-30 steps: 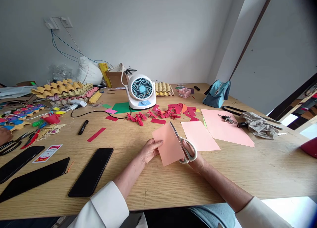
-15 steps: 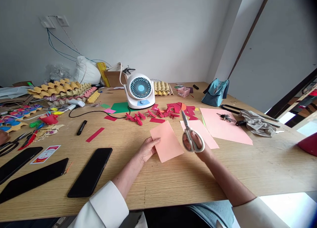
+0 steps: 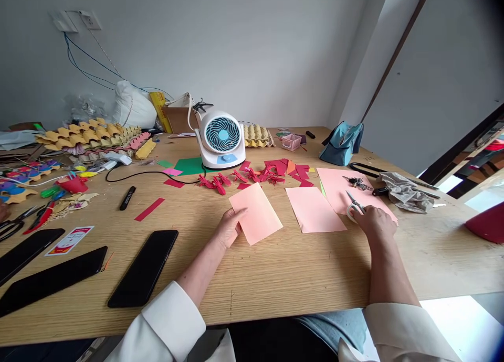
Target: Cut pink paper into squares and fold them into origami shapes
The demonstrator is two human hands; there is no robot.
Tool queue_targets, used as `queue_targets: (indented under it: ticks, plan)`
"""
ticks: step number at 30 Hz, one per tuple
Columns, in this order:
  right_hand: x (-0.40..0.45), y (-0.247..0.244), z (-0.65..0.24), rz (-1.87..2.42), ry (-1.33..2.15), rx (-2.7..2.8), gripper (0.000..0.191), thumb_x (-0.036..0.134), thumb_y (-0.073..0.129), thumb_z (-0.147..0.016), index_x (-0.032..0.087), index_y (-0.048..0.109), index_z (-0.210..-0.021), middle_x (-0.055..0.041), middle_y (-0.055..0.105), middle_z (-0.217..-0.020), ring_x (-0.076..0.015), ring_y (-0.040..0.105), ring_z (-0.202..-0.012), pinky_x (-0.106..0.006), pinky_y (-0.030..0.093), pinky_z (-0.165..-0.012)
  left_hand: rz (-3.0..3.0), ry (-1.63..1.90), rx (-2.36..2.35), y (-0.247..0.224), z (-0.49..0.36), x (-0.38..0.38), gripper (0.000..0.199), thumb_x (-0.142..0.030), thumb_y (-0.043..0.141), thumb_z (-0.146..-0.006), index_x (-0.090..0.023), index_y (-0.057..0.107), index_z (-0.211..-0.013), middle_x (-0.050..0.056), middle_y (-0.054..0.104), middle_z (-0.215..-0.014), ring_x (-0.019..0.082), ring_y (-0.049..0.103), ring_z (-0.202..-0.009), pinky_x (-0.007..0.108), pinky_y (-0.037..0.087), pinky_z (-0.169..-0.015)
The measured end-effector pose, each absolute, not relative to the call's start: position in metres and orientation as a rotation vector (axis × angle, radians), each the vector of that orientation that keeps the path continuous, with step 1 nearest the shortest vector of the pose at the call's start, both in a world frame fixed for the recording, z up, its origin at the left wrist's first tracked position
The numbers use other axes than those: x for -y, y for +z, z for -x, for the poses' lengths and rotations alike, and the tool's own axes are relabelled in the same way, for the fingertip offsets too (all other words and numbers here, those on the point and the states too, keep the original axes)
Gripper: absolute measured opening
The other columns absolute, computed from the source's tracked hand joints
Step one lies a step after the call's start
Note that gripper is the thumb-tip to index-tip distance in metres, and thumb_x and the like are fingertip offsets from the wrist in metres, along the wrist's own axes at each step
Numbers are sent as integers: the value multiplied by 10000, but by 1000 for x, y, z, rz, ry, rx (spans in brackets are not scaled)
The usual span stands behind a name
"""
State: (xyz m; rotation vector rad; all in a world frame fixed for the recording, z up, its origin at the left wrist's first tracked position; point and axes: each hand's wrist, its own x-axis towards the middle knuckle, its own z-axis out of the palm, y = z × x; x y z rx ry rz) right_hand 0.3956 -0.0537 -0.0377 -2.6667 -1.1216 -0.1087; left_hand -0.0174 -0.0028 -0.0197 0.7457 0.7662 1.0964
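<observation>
My left hand [image 3: 230,227] pinches the left edge of a pale pink sheet of paper [image 3: 258,215], thumb on top, held tilted above the table. Farther right, my right hand [image 3: 378,223] is closed at the handles of white-handled scissors [image 3: 356,204]. Their blades point away and to the left, over the edge of a large pink sheet [image 3: 331,183]. The hand covers part of the handles. Between my hands lies another pink sheet [image 3: 316,211], flat on the table.
A white fan [image 3: 223,141] stands behind folded red paper pieces [image 3: 218,183]. Keys [image 3: 358,183] lie on the large sheet, near a crumpled grey cloth [image 3: 407,193]. Left are a black phone [image 3: 144,267], a marker [image 3: 128,198] and egg trays [image 3: 86,136]. Another person's hand [image 3: 3,211] shows at the left edge.
My right hand has moved right and down with the scissors, from above the middle sheet to the large pink sheet. My left hand still holds its paper, slightly farther left.
</observation>
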Motion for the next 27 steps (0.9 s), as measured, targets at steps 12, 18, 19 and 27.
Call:
queue_targets:
  ticks: [12, 18, 19, 27]
  plan:
    - [52, -17, -349, 2043, -35, 1165, 421, 422, 515, -830, 92, 688, -1027, -282, 609, -1134, -380, 587, -1034, -514, 433, -863, -741, 1118, -736, -15, 17, 5, 449, -303, 849, -596, -152, 687, -986, 72, 745, -973, 203, 671, -905, 292, 510, -761]
    - [50, -6, -237, 1303, 872, 1568, 420, 525, 500, -891, 170, 653, -1054, -96, 713, -937, -205, 640, -802, -332, 500, -721, -758, 1164, -708, -17, 11, 9, 470, -287, 859, -586, -146, 681, -998, 72, 744, -1006, 212, 666, -967, 316, 493, -874]
    - [51, -7, -225, 1259, 949, 1580, 408, 528, 537, -874, 175, 656, -1040, -83, 714, -916, -193, 631, -773, -312, 491, -681, -766, 1169, -713, -18, 9, 9, 475, -295, 860, -585, -143, 680, -997, 78, 744, -1010, 220, 665, -977, 323, 490, -885]
    - [46, -38, -206, 1236, 1059, 1429, 404, 578, 676, -746, 198, 553, -691, 40, 536, -546, -103, 440, -481, -234, 308, -450, -864, 1126, -751, -25, 3, 14, 502, -336, 868, -583, -144, 672, -1004, 95, 732, -1039, 236, 663, -952, 343, 497, -851]
